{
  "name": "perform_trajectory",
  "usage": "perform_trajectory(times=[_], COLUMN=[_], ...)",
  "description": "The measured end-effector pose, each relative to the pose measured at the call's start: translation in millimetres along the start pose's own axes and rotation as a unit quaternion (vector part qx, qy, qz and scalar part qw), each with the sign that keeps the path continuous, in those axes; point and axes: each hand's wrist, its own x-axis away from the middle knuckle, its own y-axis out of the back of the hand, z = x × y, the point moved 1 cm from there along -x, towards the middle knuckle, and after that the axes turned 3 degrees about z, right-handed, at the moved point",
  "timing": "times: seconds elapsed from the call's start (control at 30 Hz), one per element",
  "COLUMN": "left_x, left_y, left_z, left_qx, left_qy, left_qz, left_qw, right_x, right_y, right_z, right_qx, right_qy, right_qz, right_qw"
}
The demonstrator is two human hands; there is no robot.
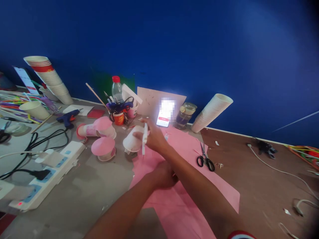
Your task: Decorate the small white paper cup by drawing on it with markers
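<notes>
My right hand (154, 135) is closed around a slim white pen-like tool (145, 134), which stands nearly upright with its thin end down. One of its fingers reaches over a white paper cup (131, 141); whether it grips the cup too I cannot tell. Below my crossed right forearm, my left hand (165, 174) rests curled on pink paper sheets (184, 141); its fingertips are hidden. Pink-topped paper-cup pieces (103, 146) stand left of the white cup. To the right, black-handled scissors (205, 159) lie on the pink paper.
A lit phone (164, 113) leans at the back beside a glass jar (185, 114) and a stack of paper cups (211, 111). A power strip (51, 176) with cords and a blue glue gun (68, 118) lie left. A cup of tools (118, 118) stands behind.
</notes>
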Motion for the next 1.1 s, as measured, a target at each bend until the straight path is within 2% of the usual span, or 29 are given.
perform_trajectory(times=[0.07, 0.17, 0.3, 0.4, 0.47, 0.57, 0.67, 0.73, 0.83, 0.9, 1.0, 1.1], left_x=[-2.5, -6.5, -10.6, -12.0, -13.3, -16.4, -18.9, -19.0, -17.6, -17.3, -19.3, -22.0], left_y=[1.2, 3.2, 5.6, 8.9, 11.8, 15.5, 16.8, 15.9, 13.3, 12.7, 15.4, 20.9], left_z=[-5.9, -15.0, -16.0, -10.2, -6.6, -4.3, -3.7, -2.5, -0.4, -1.3, -7.1, -12.2], left_qx=[-0.043, 0.020, 0.202, 0.276, 0.318, 0.392, 0.458, 0.477, 0.465, 0.458, 0.517, 0.569], left_qy=[-0.005, -0.012, 0.063, 0.121, 0.129, 0.086, 0.022, 0.005, 0.031, 0.056, 0.065, 0.101], left_qz=[0.036, 0.049, -0.010, -0.049, -0.080, -0.139, -0.183, -0.188, -0.183, -0.189, -0.189, -0.206], left_qw=[0.998, 0.999, 0.977, 0.952, 0.936, 0.905, 0.870, 0.859, 0.866, 0.867, 0.832, 0.790], right_x=[5.8, 17.8, 33.6, 41.2, 44.6, 48.7, 52.1, 53.7, 54.2, 53.7, 53.2, 54.2], right_y=[23.9, 56.5, 85.2, 98.2, 105.7, 114.9, 115.8, 110.1, 96.0, 87.5, 81.3, 79.5], right_z=[-2.8, -10.8, -23.4, -30.6, -33.8, -38.1, -43.2, -46.2, -49.1, -50.8, -54.6, -58.4], right_qx=[0.012, 0.036, 0.054, 0.045, 0.039, 0.026, 0.030, 0.040, 0.053, 0.039, -0.056, -0.210], right_qy=[-0.013, -0.054, -0.096, -0.114, -0.130, -0.152, -0.171, -0.179, -0.187, -0.193, -0.144, -0.030], right_qz=[-0.045, -0.088, -0.136, -0.150, -0.156, -0.174, -0.165, -0.138, -0.098, -0.098, -0.177, -0.270], right_qw=[0.999, 0.994, 0.984, 0.981, 0.978, 0.973, 0.971, 0.973, 0.976, 0.976, 0.972, 0.939])
